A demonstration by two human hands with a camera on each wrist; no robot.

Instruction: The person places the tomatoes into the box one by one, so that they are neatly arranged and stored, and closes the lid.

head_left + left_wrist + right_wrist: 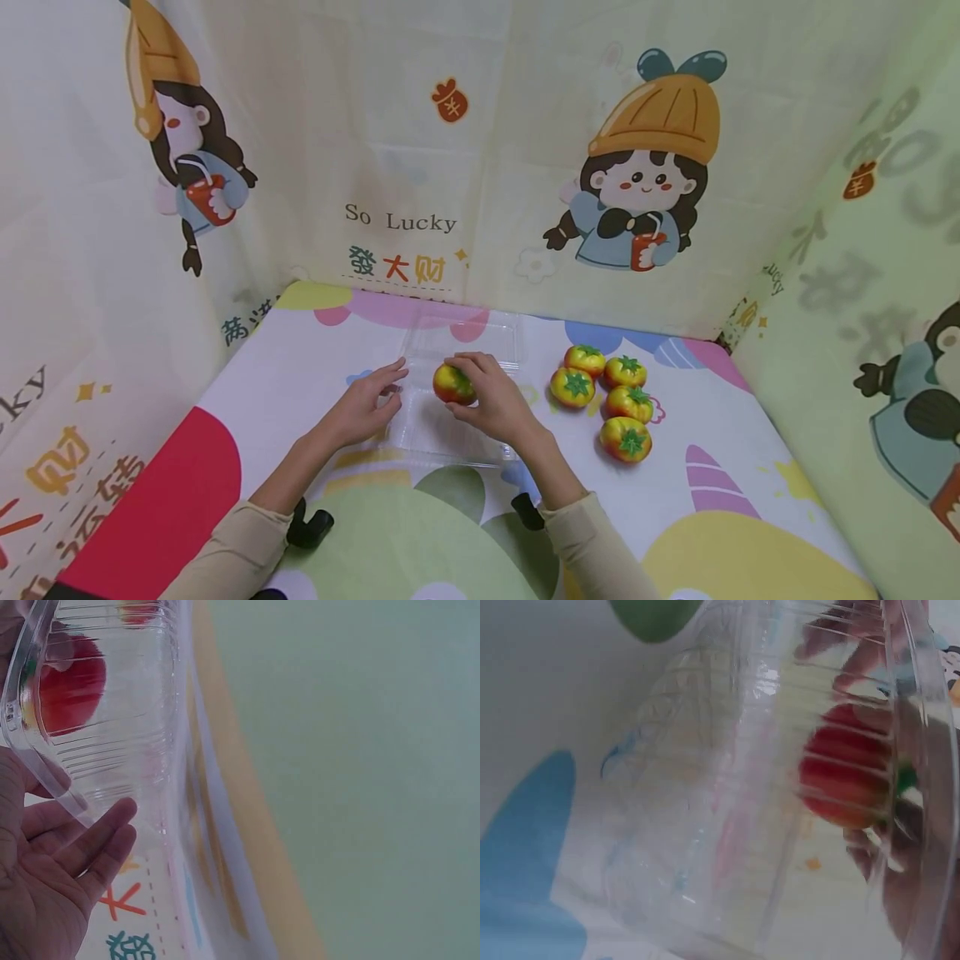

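Mid-frame, your right hand [495, 404] clamps a fruit [451, 384] between its fingers; your left hand [364, 408], fingers apart beside the box [438, 437], presumably steadies it.

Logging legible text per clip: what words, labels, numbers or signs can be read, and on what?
"So Lucky", back curtain
"發大财", below it
"ucky", cut off, left curtain
"财", left curtain
"运转", left curtain
"满", left curtain
"ucky", partial, right curtain
Yuan-like sign, red pouch printed on back curtain
Too blurred: grey characters, right curtain
Too small: mark on clear container
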